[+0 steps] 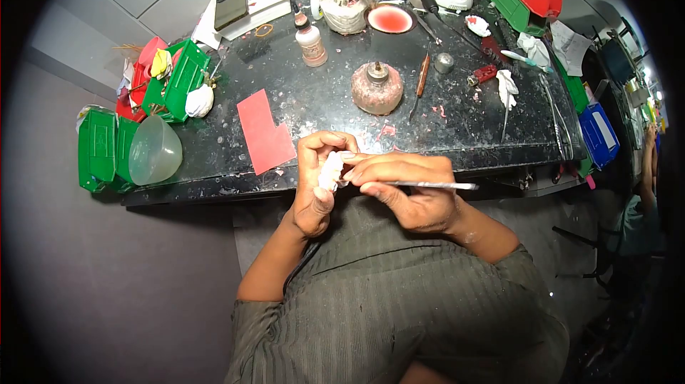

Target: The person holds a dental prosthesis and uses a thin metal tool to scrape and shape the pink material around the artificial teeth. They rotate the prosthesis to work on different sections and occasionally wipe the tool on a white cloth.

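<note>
Close to my body, just off the table's front edge, my left hand (312, 188) grips a small white dental cast (331, 172) between thumb and fingers. My right hand (421, 202) is closed in a pen grip round a thin metal carving tool (457, 186). The tool's rear end sticks out to the right, and its working tip, at the cast, is hidden by my fingers. Beyond my left hand lies a notched sheet of pink wax (264, 134). Pink wax scraps (387, 130) are scattered just past my fingers.
A glass spirit lamp (377, 91) stands ahead, with a wooden-handled wax knife (423, 77) right of it. Further back are a dropper bottle (311, 45) and a dish of red wax (390, 18). Green bins (100, 145) and a translucent bowl (155, 152) sit left.
</note>
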Motion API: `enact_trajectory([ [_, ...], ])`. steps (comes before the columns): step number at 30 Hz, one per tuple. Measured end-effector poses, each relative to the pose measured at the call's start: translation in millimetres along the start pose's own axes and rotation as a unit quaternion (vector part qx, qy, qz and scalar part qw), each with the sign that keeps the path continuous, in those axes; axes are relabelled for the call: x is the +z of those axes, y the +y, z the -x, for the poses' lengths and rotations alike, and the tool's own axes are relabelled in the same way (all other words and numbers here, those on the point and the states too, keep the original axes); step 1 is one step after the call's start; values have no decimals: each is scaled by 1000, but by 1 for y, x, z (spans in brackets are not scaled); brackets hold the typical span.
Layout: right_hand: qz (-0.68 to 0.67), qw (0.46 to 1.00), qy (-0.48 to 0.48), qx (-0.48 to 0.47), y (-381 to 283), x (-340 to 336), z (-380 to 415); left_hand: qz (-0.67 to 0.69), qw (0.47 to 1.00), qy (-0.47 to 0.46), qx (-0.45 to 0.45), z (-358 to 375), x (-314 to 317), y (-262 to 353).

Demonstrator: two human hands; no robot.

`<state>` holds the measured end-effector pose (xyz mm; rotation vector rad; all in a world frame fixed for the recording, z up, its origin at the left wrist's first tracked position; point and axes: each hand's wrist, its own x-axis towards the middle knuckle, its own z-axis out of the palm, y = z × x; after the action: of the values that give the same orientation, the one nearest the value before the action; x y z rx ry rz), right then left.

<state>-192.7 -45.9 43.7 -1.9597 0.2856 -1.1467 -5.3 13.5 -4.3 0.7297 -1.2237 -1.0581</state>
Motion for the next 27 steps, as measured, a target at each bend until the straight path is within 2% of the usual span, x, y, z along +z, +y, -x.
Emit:
enact_trajectory([
  [1, -39, 999, 18, 27, 1, -2, 1, 24, 1000, -1, 1, 1, -3, -1],
  [3, -44, 997, 66, 8, 7, -9, -1, 47, 999, -1, 1, 2, -5, 0],
  [5, -103, 983, 149, -6, 18, -8, 2, 52, 998, 28, -18, 2, -3, 2],
  [7, -49, 985, 165, -16, 22, -19, 3, 52, 997, 50, -1, 2, -1, -2],
  [9, -30, 985, 173, -5, 24, -24, 10, -185, 977, 31, 100, 0, -3, -3],
  [11, -55, 978, 170, 104, 15, -25, 16, -209, 969, 34, 130, -2, -5, -7],
  [12, -57, 981, 174, 67, 12, -21, 12, -245, 954, 39, 168, -4, -6, -8],
  [13, -12, 988, 156, -17, 27, -16, 14, -280, 936, 44, 206, -5, -6, -9],
  [15, 106, 989, 89, -53, 6, -15, 1, -261, 942, 58, 204, -7, -1, -11],
  [16, 106, 992, 55, -47, 2, -13, 0, -266, 936, 67, 222, -7, 0, -12],
  [19, 140, 983, 29, -118, 0, -5, -3, -268, 928, 81, 246, -5, -3, -16],
  [27, 135, 982, -2, -135, 3, 1, 2, -288, 917, 96, 260, -3, -4, -16],
])
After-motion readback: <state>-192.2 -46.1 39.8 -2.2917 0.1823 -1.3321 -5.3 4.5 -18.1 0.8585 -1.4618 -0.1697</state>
